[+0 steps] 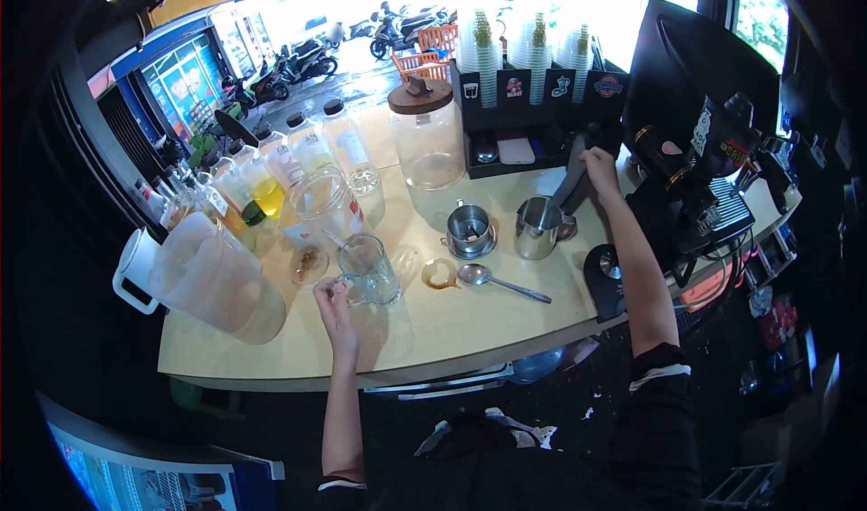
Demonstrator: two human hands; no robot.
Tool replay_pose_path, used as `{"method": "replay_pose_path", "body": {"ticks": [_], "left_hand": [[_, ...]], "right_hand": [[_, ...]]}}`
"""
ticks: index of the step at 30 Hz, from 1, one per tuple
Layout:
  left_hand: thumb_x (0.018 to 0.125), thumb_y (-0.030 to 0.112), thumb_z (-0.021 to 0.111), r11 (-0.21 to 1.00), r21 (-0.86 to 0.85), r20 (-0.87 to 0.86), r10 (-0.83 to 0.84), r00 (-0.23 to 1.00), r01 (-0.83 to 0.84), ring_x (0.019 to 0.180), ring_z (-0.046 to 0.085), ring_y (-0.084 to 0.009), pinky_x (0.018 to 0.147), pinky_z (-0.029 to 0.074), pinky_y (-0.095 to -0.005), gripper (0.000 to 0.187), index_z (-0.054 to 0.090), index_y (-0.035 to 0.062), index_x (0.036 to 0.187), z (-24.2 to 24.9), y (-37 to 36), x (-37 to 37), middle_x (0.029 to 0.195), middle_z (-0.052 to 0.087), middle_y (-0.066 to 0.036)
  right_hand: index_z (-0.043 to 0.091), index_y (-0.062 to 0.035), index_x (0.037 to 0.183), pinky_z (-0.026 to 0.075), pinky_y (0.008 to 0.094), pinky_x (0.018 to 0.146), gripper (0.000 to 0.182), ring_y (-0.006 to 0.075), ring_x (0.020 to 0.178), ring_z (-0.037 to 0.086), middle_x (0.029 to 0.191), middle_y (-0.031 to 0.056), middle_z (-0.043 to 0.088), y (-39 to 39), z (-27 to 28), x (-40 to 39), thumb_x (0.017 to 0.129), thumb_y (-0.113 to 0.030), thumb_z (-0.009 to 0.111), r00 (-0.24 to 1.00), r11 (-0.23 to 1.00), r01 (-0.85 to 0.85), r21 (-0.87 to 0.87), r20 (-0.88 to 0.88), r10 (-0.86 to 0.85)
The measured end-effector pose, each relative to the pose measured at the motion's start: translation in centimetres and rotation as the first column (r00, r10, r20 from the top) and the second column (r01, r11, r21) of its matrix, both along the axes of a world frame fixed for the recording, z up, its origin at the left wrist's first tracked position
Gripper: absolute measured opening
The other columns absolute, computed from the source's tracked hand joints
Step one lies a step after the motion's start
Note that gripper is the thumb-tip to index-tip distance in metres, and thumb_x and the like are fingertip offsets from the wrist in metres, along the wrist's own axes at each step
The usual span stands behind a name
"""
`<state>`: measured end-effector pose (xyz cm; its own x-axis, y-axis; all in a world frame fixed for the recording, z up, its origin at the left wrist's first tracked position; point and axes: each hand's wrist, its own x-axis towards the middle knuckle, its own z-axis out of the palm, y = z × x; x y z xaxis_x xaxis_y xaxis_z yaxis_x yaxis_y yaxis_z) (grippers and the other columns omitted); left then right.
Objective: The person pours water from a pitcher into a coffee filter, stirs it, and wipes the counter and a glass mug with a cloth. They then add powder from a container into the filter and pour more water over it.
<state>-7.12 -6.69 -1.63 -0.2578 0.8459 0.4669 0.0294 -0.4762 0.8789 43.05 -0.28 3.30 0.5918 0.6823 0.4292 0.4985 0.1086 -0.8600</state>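
Observation:
My left hand [336, 323] is closed on the handle of a clear glass mug [370, 281], which stands near the table's front edge with a thin stick or spoon handle leaning in it. Farther right, my right hand [600, 169] grips a dark grey cloth [571, 186] that hangs down behind the steel pitcher [537, 233]. A metal drip coffee filter [469, 229] stands left of the pitcher. In front of it lies a metal spoon [501, 281], beside a brown liquid spill [441, 276]. Ice or clear liquid in the mug is hard to make out.
A large plastic jug [217, 281] and several bottles [271, 172] line the left side. At the back stand a wooden-lidded jar [424, 140] and a black cup organizer [542, 104]. An espresso machine [713, 186] occupies the right. A small dish [310, 264] sits behind the mug.

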Motion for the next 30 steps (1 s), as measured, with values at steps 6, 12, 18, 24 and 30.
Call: {"method": "replay_pose_path", "body": {"ticks": [6, 12, 18, 24, 30], "left_hand": [[0.084, 0.014, 0.062, 0.934, 0.356, -0.328, 0.162, 0.931, -0.037, 0.092, 0.052, -0.0239, 0.084, 0.040, -0.0327, 0.024, 0.050, 0.0017, 0.101, -0.2, -3.5, 1.6, 0.097, 0.051, -0.011], [0.075, 0.019, 0.073, 0.926, 0.078, -0.560, -0.265, 0.785, 0.369, 0.109, 0.050, -0.0324, 0.093, 0.041, -0.0395, 0.059, 0.043, -0.0022, 0.120, 3.2, 0.9, 10.8, 0.113, 0.048, -0.019], [0.062, 0.032, 0.083, 0.955, -0.172, -0.684, -0.291, 0.669, 0.240, 0.126, 0.039, -0.0354, 0.106, 0.035, -0.0406, 0.105, 0.021, -0.0080, 0.138, 1.9, 5.0, 14.9, 0.131, 0.039, -0.025], [0.050, 0.036, 0.089, 0.938, -0.289, -0.736, -0.347, 0.581, 0.193, 0.118, 0.049, -0.0364, 0.101, 0.041, -0.0386, 0.125, 0.014, -0.0085, 0.140, 2.0, 5.7, 15.7, 0.126, 0.047, -0.029], [0.049, 0.025, 0.089, 0.932, -0.280, -0.699, -0.361, 0.618, 0.228, 0.110, 0.055, -0.0387, 0.094, 0.046, -0.0402, 0.119, 0.018, -0.0116, 0.137, 1.9, 7.7, 16.5, 0.119, 0.053, -0.028]], "right_hand": [[0.049, -0.0082, 0.063, 0.032, 0.0247, 0.062, 0.019, 0.0061, 0.065, 0.039, 0.063, -0.0037, 0.043, -3.5, 4.7, -1.8, 0.081, -0.013, 0.056, 0.955, 0.954, -0.033, 0.296, -0.272, 0.118], [0.050, -0.0103, 0.066, 0.036, 0.0241, 0.067, 0.017, 0.0082, 0.068, 0.047, 0.068, -0.0024, 0.048, -6.6, 8.5, -5.6, 0.082, -0.011, 0.054, 0.775, 0.848, -0.022, 0.530, -0.527, 0.350], [0.049, -0.0107, 0.070, 0.041, 0.0259, 0.073, 0.015, 0.0097, 0.072, 0.051, 0.071, -0.0013, 0.049, -10.6, 10.0, -8.5, 0.084, -0.008, 0.052, 0.675, 0.795, -0.136, 0.591, -0.533, 0.511], [0.048, -0.0098, 0.072, 0.041, 0.0247, 0.073, 0.014, 0.0090, 0.071, 0.050, 0.074, -0.0012, 0.050, -13.1, 9.6, -9.1, 0.085, -0.008, 0.051, 0.687, 0.787, -0.242, 0.568, -0.472, 0.552], [0.048, -0.0085, 0.075, 0.041, 0.0240, 0.076, 0.012, 0.0086, 0.075, 0.052, 0.079, -0.0005, 0.054, -14.4, 9.3, -9.9, 0.087, -0.008, 0.050, 0.670, 0.771, -0.334, 0.543, -0.439, 0.599]]}}
